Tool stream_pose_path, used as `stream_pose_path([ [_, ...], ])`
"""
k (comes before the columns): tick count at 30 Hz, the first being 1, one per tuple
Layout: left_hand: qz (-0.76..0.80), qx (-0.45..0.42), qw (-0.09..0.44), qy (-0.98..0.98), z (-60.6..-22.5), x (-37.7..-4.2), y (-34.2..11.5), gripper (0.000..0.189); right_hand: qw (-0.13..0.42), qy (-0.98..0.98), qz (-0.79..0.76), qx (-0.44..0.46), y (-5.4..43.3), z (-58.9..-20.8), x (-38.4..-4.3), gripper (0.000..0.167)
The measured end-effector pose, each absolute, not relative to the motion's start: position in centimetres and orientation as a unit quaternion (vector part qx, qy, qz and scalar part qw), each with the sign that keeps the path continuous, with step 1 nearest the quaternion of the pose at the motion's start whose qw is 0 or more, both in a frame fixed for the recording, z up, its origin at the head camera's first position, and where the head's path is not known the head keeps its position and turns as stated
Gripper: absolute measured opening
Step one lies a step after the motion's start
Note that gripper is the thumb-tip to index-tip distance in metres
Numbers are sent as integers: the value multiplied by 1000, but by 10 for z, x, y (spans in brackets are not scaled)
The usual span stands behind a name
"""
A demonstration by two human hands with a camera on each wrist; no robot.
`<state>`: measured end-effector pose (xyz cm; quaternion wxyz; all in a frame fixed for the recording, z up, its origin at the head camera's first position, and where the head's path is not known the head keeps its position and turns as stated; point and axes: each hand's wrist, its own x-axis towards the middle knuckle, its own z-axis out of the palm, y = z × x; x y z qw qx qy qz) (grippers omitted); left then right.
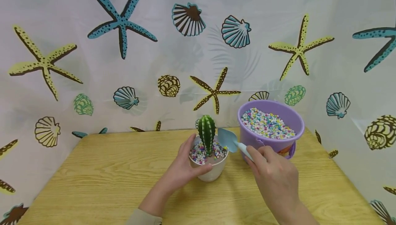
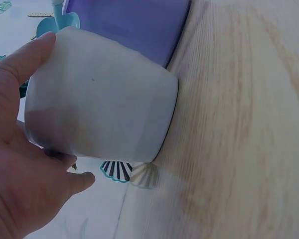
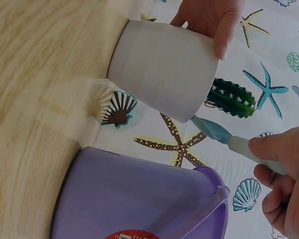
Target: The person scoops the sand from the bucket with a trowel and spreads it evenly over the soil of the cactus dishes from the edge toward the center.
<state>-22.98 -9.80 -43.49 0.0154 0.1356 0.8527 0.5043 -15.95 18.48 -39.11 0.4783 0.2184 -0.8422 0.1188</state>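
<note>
A small green cactus (image 1: 206,132) stands upright in a white plant pot (image 1: 213,172). Colourful pebbles (image 1: 198,152) cover part of the soil around its base, with a brown patch showing at the front. My left hand (image 1: 183,170) holds the pot from the left, thumb along the front of the rim and fingers round the far side. In my right hand (image 1: 275,173) is the handle of a light blue trowel (image 1: 228,139). Its blade is tilted at the pot's right rim, a few pebbles near its lower edge. In the right wrist view, the trowel (image 3: 214,130) meets the rim.
Right of the pot stands a purple bucket (image 1: 250,139), nearly full of multicoloured pebbles (image 1: 267,123), its handle hanging down in front. Both containers rest on a wooden table (image 1: 123,177). A white curtain (image 1: 173,56) printed with starfish and shells hangs behind and at the sides.
</note>
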Motion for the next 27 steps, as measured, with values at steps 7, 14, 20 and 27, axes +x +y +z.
stream_pose_path([
  [7, 504, 114, 11, 856, -434, -232, -91, 130, 493, -836, 111, 212, 183, -392, -159, 45],
  [14, 498, 102, 17, 861, -432, -231, -88, 136, 507, -829, 119, 204, 181, -391, -161, 50],
  [20, 490, 100, 25, 866, -429, -230, -89, 132, 480, -847, 119, 193, 185, -390, -161, 28],
  [27, 487, 127, 24, 864, -429, -234, -94, 134, 479, -851, 119, 178, 189, -388, -162, 33],
])
